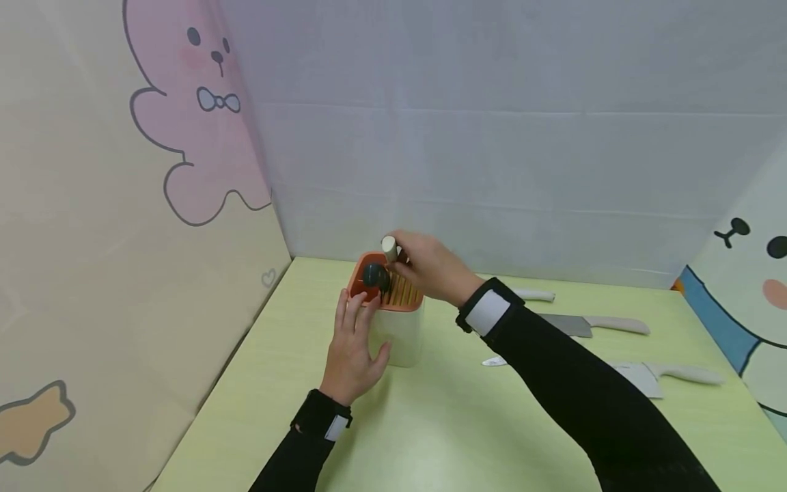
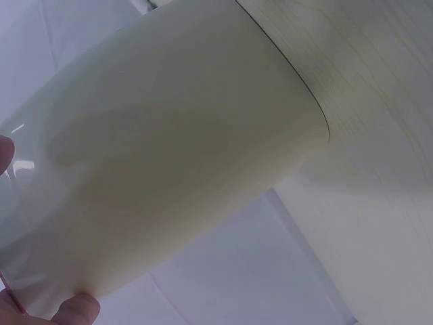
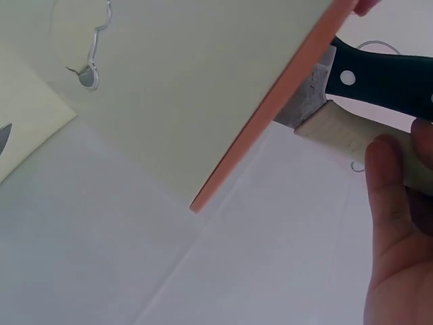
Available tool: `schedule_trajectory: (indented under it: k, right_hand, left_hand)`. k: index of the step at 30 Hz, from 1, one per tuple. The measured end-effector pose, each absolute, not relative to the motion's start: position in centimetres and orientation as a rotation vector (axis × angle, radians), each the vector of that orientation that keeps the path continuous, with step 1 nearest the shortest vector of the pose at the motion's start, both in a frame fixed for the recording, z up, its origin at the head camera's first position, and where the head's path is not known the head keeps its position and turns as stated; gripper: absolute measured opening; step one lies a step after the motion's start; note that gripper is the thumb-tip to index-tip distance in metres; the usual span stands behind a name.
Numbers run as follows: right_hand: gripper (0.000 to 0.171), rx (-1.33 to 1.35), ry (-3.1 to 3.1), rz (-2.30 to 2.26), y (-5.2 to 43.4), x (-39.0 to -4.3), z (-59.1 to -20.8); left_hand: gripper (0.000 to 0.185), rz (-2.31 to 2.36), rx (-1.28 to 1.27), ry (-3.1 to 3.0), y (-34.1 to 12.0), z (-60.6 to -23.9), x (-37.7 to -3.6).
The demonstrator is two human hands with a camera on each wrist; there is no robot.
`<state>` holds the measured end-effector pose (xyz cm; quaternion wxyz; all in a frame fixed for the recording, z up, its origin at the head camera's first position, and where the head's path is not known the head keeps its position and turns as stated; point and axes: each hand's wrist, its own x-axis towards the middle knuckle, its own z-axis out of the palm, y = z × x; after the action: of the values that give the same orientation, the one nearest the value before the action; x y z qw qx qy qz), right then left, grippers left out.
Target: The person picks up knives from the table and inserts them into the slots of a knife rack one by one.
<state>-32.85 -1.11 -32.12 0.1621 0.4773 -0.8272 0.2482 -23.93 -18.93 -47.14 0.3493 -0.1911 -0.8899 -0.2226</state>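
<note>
A knife block (image 1: 402, 335) with pale walls and an orange rim (image 1: 407, 308) stands at the back left of the table. My right hand (image 1: 433, 266) grips the cream handle of a knife (image 3: 348, 135) over the block; its blade shows only briefly before the orange rim hides it. Beside it a dark-handled knife (image 3: 385, 81) with a rivet stands in the block, seen from above as a dark handle end (image 1: 374, 275). My left hand (image 1: 353, 352) rests on the block's near left side, fingers extended up to the rim, thumb (image 2: 78, 309) against the wall.
On the table's right lie a cleaver (image 1: 568, 325), a broad white-handled knife (image 1: 685, 373) nearer me and another white handle (image 1: 533, 295) farther back. A blade tip (image 1: 494, 361) shows by my right sleeve. Printed cloth walls (image 1: 492, 157) stand behind and at the sides.
</note>
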Motion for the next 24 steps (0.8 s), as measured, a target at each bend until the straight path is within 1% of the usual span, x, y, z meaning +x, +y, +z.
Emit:
schedule_trajectory:
  k: [7, 16, 21, 24]
  right_hand:
    - [0.031, 1.379, -2.367, 0.665, -1.0, -33.0, -32.7]
    - [0.022, 1.389, -2.372, 0.661, -0.3, -33.2, -33.6]
    - [0.024, 1.373, -2.366, 0.647, 0.1, -33.1, -34.0]
    - [0.029, 1.377, -2.346, 0.647, 0.2, -33.2, -34.1]
  left_hand:
    - [0.081, -0.567, -0.490, -2.300, -19.0, -47.2, -23.9]
    - [0.081, -0.593, -0.508, -2.301, -18.6, -47.3, -24.0]
    - [0.081, -0.594, -0.502, -2.320, -18.4, -47.3, -23.9]
    - [0.080, -0.583, -0.493, -2.330, -18.4, -47.2, -23.9]
